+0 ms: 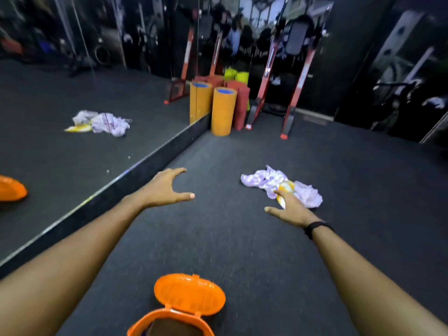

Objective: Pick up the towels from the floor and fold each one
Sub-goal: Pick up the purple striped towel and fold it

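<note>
Orange bin (pixel 169 321) sits lid-up between your forearms; both hands are spread and empty, left hand (pixel 167 187) off to the side, right hand (pixel 289 209) just short of the crumpled towels (pixel 278 183) on the floor (pixel 230 238), so take one towel only.

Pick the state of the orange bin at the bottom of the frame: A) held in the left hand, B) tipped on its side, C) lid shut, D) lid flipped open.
D. The orange bin stands on the dark floor with its hinged lid swung up and back, and neither the left hand nor the right hand touches it.
</note>
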